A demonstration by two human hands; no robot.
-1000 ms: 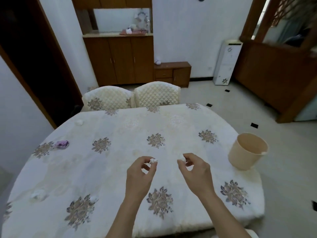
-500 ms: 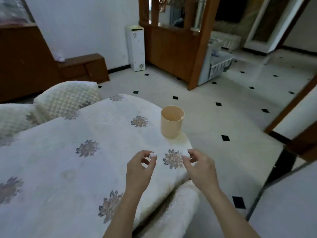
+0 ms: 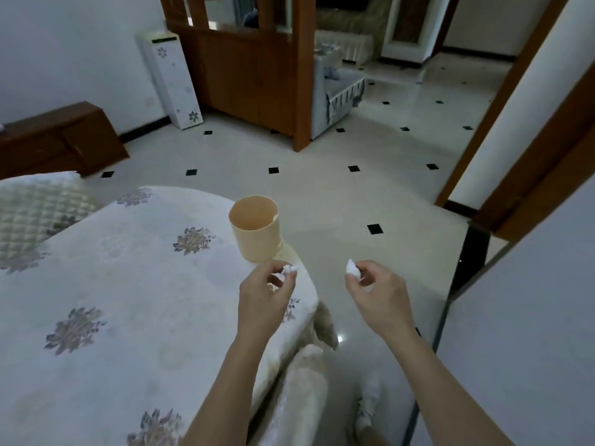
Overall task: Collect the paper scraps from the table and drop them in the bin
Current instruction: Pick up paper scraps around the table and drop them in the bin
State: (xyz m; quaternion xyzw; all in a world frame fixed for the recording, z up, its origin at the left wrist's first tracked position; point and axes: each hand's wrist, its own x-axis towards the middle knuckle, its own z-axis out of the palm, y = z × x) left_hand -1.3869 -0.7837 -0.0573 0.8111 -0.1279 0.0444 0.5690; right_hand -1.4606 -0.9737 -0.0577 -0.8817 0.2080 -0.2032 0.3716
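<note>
The tabletop (image 3: 112, 300), covered with a pale cloth printed with flowers, fills the view from 7 to 10 o'clock. At its far edge, near the centre of the view, the bin (image 3: 256, 233) is seen. It is a beige round vessel, upright, with its mouth open upward. Whether anything lies inside cannot be told.

The left hand (image 3: 262, 300) is held above the edge of the tabletop, and the bin is near it at about 12 o'clock. The left scrap (image 3: 289, 269), white and crumpled, is pinched between its thumb and forefinger, and the other fingers are curled. The right hand (image 3: 376, 297) is held above the floor, apart from the tabletop, with the bin at about 10 o'clock from it. The right scrap (image 3: 351, 267) is pinched at its fingertips in the same manner.

Both scraps are judged to be very light, soft and easily crushed, so no strong grip is needed. A fingertip pinch on the crumpled body is enough. Because so little weight is carried, a scrap may drift or stick to the skin when it is let go. It is therefore best released directly above the mouth of the bin.
</note>
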